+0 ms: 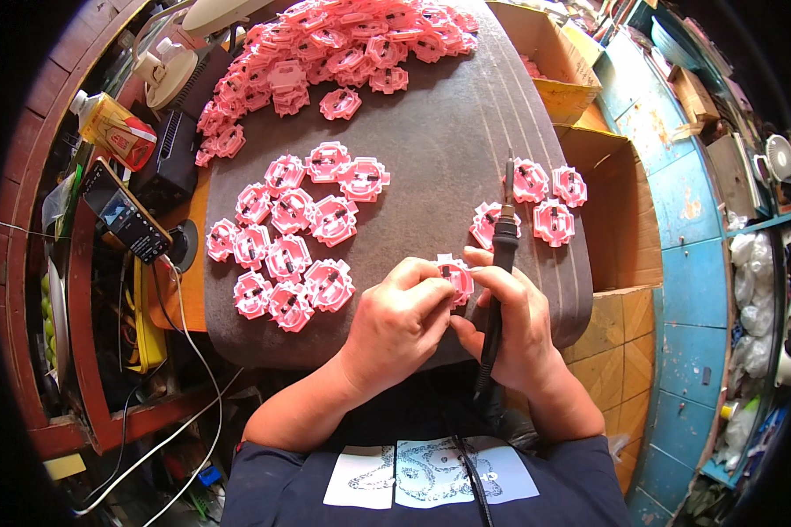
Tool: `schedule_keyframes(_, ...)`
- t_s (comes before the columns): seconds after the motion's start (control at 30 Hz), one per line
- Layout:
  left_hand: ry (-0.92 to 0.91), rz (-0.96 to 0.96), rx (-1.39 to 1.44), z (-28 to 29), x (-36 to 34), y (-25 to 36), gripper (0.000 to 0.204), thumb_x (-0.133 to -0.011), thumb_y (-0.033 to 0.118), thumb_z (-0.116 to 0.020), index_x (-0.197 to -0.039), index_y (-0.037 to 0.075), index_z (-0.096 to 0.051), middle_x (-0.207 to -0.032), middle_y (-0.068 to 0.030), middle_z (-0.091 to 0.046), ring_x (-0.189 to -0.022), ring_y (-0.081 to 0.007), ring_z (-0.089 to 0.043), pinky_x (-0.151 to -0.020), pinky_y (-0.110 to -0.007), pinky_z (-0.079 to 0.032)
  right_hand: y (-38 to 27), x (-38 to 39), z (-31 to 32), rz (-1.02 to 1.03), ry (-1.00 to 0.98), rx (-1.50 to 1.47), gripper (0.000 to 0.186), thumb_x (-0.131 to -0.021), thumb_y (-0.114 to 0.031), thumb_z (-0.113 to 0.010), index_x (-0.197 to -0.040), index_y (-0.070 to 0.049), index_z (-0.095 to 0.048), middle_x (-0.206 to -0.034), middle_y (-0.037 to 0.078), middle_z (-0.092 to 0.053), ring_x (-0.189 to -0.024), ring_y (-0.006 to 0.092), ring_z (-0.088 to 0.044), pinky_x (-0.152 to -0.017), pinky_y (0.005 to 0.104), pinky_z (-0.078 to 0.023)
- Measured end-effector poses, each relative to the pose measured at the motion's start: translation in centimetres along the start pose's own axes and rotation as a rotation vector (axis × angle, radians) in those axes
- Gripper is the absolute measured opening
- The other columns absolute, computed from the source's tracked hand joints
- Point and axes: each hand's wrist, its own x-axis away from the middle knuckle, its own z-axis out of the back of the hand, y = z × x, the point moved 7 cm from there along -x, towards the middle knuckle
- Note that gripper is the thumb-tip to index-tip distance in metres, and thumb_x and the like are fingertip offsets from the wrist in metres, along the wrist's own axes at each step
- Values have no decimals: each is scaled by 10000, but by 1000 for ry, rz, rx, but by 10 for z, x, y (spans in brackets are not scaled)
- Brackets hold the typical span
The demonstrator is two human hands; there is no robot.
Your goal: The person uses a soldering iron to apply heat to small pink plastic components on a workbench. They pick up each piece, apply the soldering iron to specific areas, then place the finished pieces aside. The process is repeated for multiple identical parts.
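Note:
A pink plastic part (455, 277) with a small black piece in it is at the table's near edge, between my hands. My left hand (394, 321) is closed, its thumb and fingers pinched at the part's left side. In my right hand (525, 329) a black soldering iron (504, 241) is gripped like a pen, its tip pointing away from me. The right fingertips come close to the pink part's right side; whether they touch it I cannot tell. Several similar pink parts (290, 212) lie left of my hands, and a smaller group (553, 222) lies beyond the iron.
A big heap of pink parts (325, 44) covers the far end of the dark table (431, 132). Cardboard boxes (620, 211) stand along its right side. To the left are a phone on a stand (125, 211), a bottle (119, 132), a lamp (167, 75) and loose cables (204, 351).

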Motion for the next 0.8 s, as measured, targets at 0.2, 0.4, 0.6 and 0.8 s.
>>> schedule_keyframes(0.2, 15, -17, 1, 0, -1, 1, 190, -865, -51, -765, -1044, 12, -751, -1022, -139, -693, -831, -284, -736, -712, -356, -594, 2, -1, -3, 16, -33, 53, 668, -791, -14, -812, -1396, -36, -529, -1306, 252, -684, -920, 400, -683, -805, 466, -569)
schedule_keyframes(0.4, 21, -23, -3, 0, -1, 2, 187, -865, -51, -762, -1041, 11, -750, -1019, -141, -694, -833, -291, -737, -713, -361, -594, 3, -2, -3, 16, -26, 67, 627, -814, -47, -813, -1378, -35, -537, -1279, 237, -698, -886, 390, -675, -776, 462, -562)
schedule_keyframes(0.6, 27, -26, -4, 1, -1, 2, 196, -867, -48, -761, -1052, 16, -752, -1040, -139, -696, -832, -282, -741, -702, -355, -592, 4, -1, -5, 18, -16, 69, 604, -828, -56, -808, -1369, -34, -542, -1257, 225, -708, -849, 385, -665, -750, 466, -554)
schedule_keyframes(0.8, 26, -22, -4, 0, 0, 1, 163, -890, 37, -761, -1044, 60, -712, -1058, -137, -682, -829, -355, -730, -699, -426, -601, -1, -3, -4, 64, 20, 102, 584, -838, -63, -801, -1363, -35, -548, -1244, 212, -714, -845, 383, -661, -741, 467, -548)
